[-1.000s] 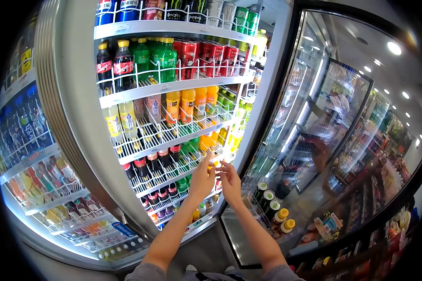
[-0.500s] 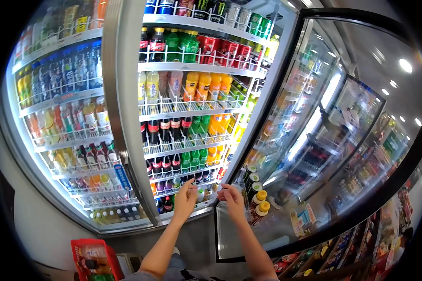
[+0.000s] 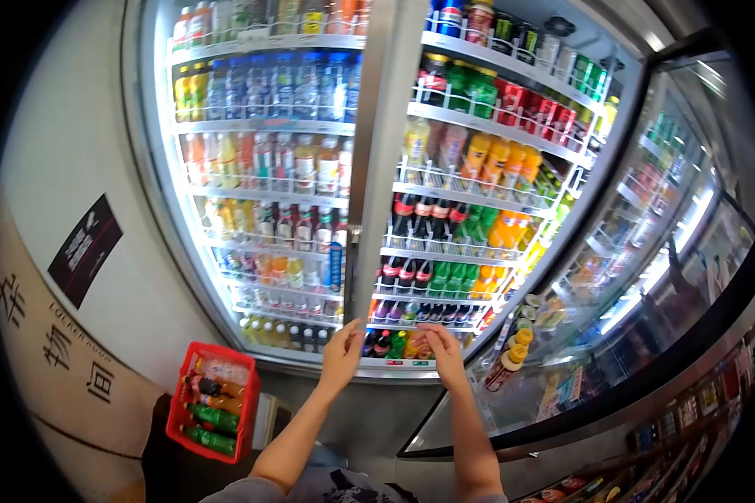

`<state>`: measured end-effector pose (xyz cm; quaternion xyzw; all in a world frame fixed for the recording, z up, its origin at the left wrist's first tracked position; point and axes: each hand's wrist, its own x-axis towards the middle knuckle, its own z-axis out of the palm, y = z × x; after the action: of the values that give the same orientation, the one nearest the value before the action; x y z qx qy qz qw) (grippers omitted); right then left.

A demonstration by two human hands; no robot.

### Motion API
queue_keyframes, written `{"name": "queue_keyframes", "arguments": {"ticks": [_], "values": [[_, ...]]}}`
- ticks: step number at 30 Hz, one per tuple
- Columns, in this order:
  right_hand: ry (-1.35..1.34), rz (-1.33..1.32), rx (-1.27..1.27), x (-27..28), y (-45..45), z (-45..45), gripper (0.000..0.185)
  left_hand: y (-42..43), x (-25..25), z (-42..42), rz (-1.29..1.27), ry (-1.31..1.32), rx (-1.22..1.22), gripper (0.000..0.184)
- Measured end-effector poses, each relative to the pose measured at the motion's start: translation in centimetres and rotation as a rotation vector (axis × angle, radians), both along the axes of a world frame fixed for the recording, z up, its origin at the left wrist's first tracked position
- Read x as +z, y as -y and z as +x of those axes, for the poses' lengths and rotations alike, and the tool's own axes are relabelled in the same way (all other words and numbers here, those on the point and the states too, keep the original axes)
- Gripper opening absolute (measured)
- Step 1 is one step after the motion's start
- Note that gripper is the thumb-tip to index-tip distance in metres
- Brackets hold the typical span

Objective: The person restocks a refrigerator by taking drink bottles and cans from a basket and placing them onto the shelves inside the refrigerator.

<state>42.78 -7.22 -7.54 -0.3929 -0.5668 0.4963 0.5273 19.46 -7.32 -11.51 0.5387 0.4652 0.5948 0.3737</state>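
My left hand (image 3: 341,356) is raised before the lower shelves of a lit drinks fridge, with its fingers loosely bent and no item visible in it. A short gap away, my right hand (image 3: 441,350) points inward with slightly curled fingers, and I see nothing in it either. Neither hand touches a bottle. Behind them, the lowest shelf carries dark cola bottles (image 3: 382,344) and a green bottle (image 3: 396,344). Down to the left stands a red basket (image 3: 249,411) containing green bottles (image 3: 210,439), an orange-coloured bottle (image 3: 223,403) and a dark bottle (image 3: 204,386).
On the right, the fridge's glass door (image 3: 596,411) stands swung out. Through or beside its glass, yellow-capped bottles (image 3: 505,369) show. A closed fridge section (image 3: 264,126) is on the left, beside a white wall (image 3: 50,142). Packaged-goods shelves (image 3: 696,419) line the lower right.
My view has turned left, so the fridge sits further right and the whole basket shows. Both hands stay raised, close together, with nothing seen taken or released.
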Motion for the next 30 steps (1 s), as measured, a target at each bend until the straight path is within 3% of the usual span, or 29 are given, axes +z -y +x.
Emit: {"name": "queue_keyframes", "arguments": {"ticks": [9,13,18,24,30], "values": [[-0.031,-0.073,0.225,-1.2,-2.7,-9.0,0.028,1.8,0.3,-10.2,-0.092,-0.083,0.110,0.037],[0.042,-0.216,0.206,-1.5,-3.5,-12.4,0.028,2.0,-0.5,-14.9,-0.028,0.091,0.279,0.035],[0.018,-0.123,0.382,-1.0,-6.1,-20.1,0.028,3.0,-0.9,-21.2,-0.057,0.092,0.376,0.036],[0.042,-0.134,0.633,-3.3,-6.7,-31.7,0.028,6.0,-0.8,-28.0,-0.270,0.216,0.429,0.035],[0.102,-0.242,0.906,-7.3,-4.3,-42.8,0.027,12.0,-6.5,-34.7,-0.184,0.253,0.708,0.034]]}}
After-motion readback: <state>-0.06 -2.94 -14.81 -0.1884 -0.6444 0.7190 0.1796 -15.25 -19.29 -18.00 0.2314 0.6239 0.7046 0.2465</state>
